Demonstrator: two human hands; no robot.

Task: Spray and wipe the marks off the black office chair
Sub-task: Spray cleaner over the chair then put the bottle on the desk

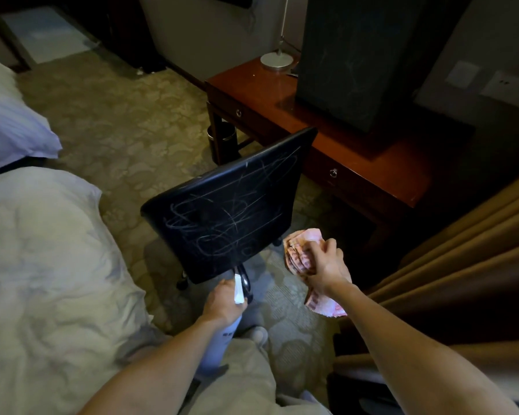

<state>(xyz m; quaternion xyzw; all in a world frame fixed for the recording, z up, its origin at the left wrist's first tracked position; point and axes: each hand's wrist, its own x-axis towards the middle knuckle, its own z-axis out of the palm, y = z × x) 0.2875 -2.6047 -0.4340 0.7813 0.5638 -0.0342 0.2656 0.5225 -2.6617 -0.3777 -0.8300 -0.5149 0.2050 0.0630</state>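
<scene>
Black office chair [231, 211] between bed [42, 250] and desk [372, 166], left hand [222, 304] gripping bottle [229, 333], right hand [327, 265] clutching cloth [297, 250]

Glossy black chair [228, 205], polished wooden desk [372, 163], pink cloth [300, 253].

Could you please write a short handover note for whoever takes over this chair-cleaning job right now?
Left hand: grips the spray bottle, with the nozzle close below the lower edge of the chair's back.
Right hand: holds a bunched pink cloth just right of the chair, apparently not touching it.
Black office chair: stands between the bed and the wooden desk, with its back towards the camera.
Done: nothing visible. Pale scribbled marks cover most of the back.
Left: spray the back, then wipe the marks off with the cloth.
</scene>
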